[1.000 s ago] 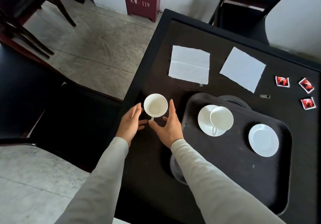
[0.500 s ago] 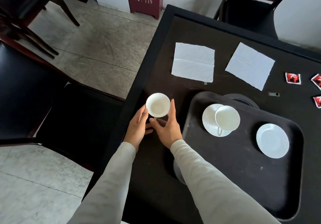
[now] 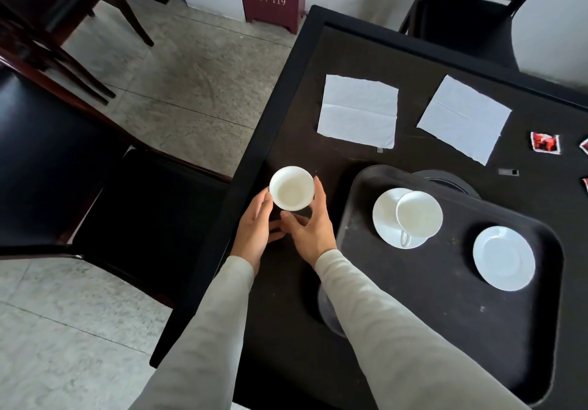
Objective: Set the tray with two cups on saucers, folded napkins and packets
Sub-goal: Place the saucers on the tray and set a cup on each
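Left of centre, close to the table [image 3: 280, 330] edge, a cup [image 3: 291, 192] sits outside the tray [image 3: 445, 314]. The right hand [image 3: 310, 228] curls fingers and thumb round its right side, while the left hand [image 3: 254, 231] lays straight fingers on its left. The handle is hidden. The hold on smooth china looks liable to slip. A carry to the empty saucer [image 3: 503, 257] could clip the seated cup [image 3: 419, 215]. Napkins [image 3: 358, 111] lie unfolded at upper right, with packets [image 3: 544, 143] beyond them.

Empty white cup [image 3: 291, 192] upright left of black tray [image 3: 461, 298]; on it, second cup [image 3: 419, 214] on saucer [image 3: 386, 226], bare saucer [image 3: 503, 258].
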